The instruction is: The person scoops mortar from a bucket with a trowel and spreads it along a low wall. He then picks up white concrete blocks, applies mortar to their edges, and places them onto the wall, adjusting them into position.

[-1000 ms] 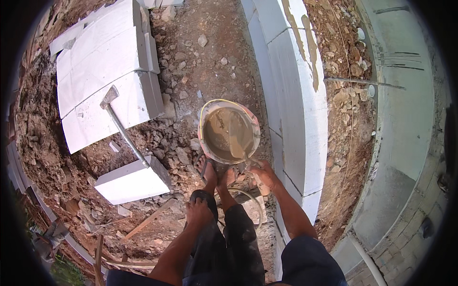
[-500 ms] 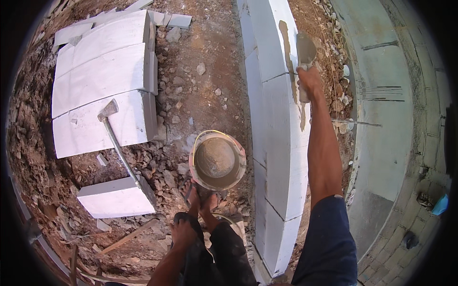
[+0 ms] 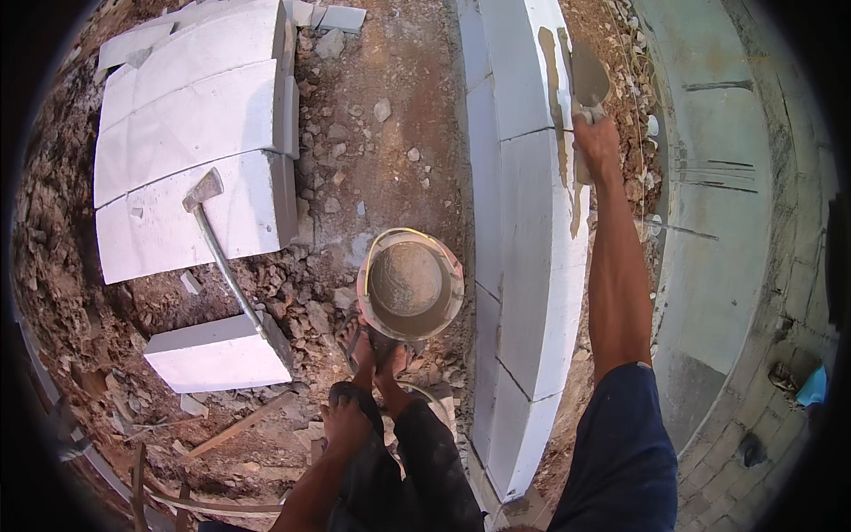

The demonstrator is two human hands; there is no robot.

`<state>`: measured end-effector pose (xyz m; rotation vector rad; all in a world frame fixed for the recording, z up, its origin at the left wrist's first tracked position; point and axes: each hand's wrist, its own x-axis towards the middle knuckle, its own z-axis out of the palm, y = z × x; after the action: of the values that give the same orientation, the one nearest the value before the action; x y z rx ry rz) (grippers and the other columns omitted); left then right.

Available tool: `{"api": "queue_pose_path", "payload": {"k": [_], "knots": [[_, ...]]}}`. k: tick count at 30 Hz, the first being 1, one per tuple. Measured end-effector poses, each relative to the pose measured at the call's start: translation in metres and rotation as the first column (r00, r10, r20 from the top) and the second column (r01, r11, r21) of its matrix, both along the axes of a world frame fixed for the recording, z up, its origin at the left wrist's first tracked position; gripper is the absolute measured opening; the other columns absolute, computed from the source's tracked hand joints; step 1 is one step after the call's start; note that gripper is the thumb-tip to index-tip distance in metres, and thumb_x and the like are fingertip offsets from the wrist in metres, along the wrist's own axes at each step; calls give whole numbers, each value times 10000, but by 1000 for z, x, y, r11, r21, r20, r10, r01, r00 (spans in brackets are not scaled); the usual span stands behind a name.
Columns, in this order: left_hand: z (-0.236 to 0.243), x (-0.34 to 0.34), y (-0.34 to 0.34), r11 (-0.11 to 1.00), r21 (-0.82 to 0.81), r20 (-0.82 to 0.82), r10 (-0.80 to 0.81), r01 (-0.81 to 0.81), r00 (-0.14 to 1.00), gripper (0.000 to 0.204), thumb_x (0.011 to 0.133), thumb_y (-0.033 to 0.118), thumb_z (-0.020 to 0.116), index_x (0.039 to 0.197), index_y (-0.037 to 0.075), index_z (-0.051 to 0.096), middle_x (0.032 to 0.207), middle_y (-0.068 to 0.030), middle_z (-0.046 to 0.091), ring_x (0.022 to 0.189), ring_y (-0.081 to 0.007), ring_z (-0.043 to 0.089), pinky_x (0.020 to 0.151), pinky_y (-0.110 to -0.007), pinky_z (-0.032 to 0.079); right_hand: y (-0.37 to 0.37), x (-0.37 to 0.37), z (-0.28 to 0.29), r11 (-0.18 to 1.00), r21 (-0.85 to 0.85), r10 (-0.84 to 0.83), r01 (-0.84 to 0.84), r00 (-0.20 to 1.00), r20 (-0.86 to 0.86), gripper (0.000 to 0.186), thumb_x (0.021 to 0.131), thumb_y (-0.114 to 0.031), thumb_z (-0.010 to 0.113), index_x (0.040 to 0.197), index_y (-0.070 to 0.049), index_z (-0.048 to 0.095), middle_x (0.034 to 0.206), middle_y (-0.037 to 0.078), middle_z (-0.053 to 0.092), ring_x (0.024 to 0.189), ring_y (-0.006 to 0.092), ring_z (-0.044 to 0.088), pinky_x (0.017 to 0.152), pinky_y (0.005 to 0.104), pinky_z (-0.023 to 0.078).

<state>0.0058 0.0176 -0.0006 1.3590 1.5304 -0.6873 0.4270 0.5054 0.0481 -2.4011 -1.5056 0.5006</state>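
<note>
My right hand [image 3: 598, 146] is closed around the handle of a trowel [image 3: 589, 78], its grey blade pointing away from me at the right edge of a white block wall [image 3: 532, 222]. A wet strip of mortar [image 3: 551, 78] runs along the wall's top beside the trowel. My left hand [image 3: 346, 424] rests on my bent knee with the fingers apart, holding nothing. Between my feet and the wall stands a round bucket [image 3: 452, 306] with a yellow handle, containing grey mortar [image 3: 405, 279].
White blocks [image 3: 186, 133] are stacked at the left. A hatchet [image 3: 217, 235] leans across them onto a single block [image 3: 208, 355]. Stones litter the brown soil [image 3: 399, 106]. Beyond the wall, a taut string runs near a grey concrete surface [image 3: 709, 266].
The whole view has shifted, so the wall, bucket and blocks appear slightly farther right or higher. My right hand still grips the trowel beside the mortar strip; my left stays on the knee.
</note>
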Motion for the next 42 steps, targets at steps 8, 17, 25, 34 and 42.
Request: {"api": "queue_pose_path", "payload": {"k": [8, 17, 25, 34, 42], "knots": [[1, -4, -19, 999, -41, 11, -33, 34, 999, 371, 824, 217, 568, 1135, 38, 661, 1206, -171, 586, 1220, -359, 508, 1057, -556, 311, -333, -127, -83, 856, -505, 5, -112, 978, -208, 404, 858, -311, 671, 1099, 9, 624, 977, 215, 691, 941, 372, 678, 839, 437, 522], [-5, -24, -25, 999, -37, 7, -31, 31, 999, 333, 846, 240, 568, 1107, 63, 674, 1143, -159, 614, 1164, -346, 546, 1035, -501, 345, -364, -194, -261, 604, -753, 104, -260, 963, -248, 458, 787, -372, 669, 1019, 24, 683, 1026, 234, 694, 993, 382, 676, 852, 444, 553], [-3, -3, -17, 980, -30, 1, -195, 195, 981, 337, 843, 240, 561, 1100, 57, 679, 1151, -158, 612, 1160, -346, 547, 1032, -506, 334, -486, -136, -212, 707, -687, -557, -166, 467, -687, 446, 825, -341, 667, 1087, 20, 639, 874, 130, 637, 627, 240, 635, 624, 363, 551], [3, 15, -49, 944, 90, -30, -315, 316, 949, 439, 810, 208, 563, 1210, 40, 632, 1194, -173, 591, 1226, -353, 508, 1065, -523, 306, -375, -64, 9, 908, -405, -418, 103, 220, -881, 332, 892, -174, 563, 1160, 20, 562, 843, 67, 583, 638, 139, 579, 567, 280, 494], [3, 25, -55, 935, 56, -69, -347, 351, 935, 409, 807, 189, 565, 1178, 40, 652, 1209, -161, 593, 1234, -343, 506, 1088, -528, 285, -300, -24, 14, 954, -279, -119, 112, 993, -8, 376, 920, -254, 565, 1146, 45, 541, 974, 302, 663, 893, 461, 649, 782, 505, 512]]}}
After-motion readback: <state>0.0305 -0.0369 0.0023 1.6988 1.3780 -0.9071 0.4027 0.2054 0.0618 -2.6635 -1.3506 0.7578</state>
